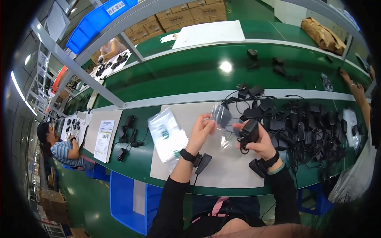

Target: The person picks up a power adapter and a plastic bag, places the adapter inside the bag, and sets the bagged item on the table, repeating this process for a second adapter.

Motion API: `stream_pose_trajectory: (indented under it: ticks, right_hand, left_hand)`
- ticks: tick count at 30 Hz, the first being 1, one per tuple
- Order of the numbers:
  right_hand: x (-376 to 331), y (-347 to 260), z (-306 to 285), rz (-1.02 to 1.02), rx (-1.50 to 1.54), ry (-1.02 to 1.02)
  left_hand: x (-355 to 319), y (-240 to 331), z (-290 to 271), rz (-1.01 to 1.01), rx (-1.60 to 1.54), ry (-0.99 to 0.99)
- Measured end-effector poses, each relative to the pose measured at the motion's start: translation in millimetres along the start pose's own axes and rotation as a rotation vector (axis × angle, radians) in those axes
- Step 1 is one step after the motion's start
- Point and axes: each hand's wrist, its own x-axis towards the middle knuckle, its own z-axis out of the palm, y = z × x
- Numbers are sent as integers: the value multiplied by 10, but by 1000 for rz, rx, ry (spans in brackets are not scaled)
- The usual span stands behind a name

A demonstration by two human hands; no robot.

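Observation:
My left hand (202, 131) pinches the edge of a small transparent plastic bag (222, 119), which stands up above the pale mat (218, 170). In my right hand (262, 143) is a black power adapter (250, 129), its cord bundled against the palm. The bag and adapter are close together, and I cannot tell whether they touch. Left of my left hand lies a stack of flat plastic bags (166, 133). To the right of my right hand, a large heap of black adapters with cords (303, 127) covers the green bench.
Several adapters (127, 133) and a printed sheet (104, 137) lie at the left. A metal rail (158, 102) crosses behind the mat, with a green conveyor-like surface (178, 73) beyond. Another person's arm (357, 91) reaches in at the right. A blue bin (127, 198) stands below the bench.

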Motion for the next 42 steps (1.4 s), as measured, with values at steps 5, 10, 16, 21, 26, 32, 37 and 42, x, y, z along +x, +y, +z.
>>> stream_pose_trajectory:
  ticks: [5, 10, 16, 21, 26, 32, 37, 42]
  right_hand:
    - [31, 125, 12, 112, -100, 57]
    - [24, 155, -96, 129, -180, 171]
    - [11, -51, 9, 184, -41, -6]
    - [16, 210, -31, 172, -264, 89]
    - [9, 134, -95, 61, -423, 188]
    - [2, 38, 60, 167, -214, 99]
    - [37, 165, -54, 113, -522, 120]
    - [26, 142, -50, -20, -344, 309]
  left_hand:
    - [-45, -225, 210, 31, -108, -120]
    - [-93, -158, 108, -217, -316, -69]
    - [-151, -183, 92, -10, -50, 55]
    - [-236, -326, 270, 407, 574, 24]
    - [-219, -285, 277, 149, 258, -111]
    - [-215, -277, 255, 315, 264, 0]
    - [-265, -262, 325, 368, 559, -26]
    - [-166, -282, 122, -107, -227, -109]
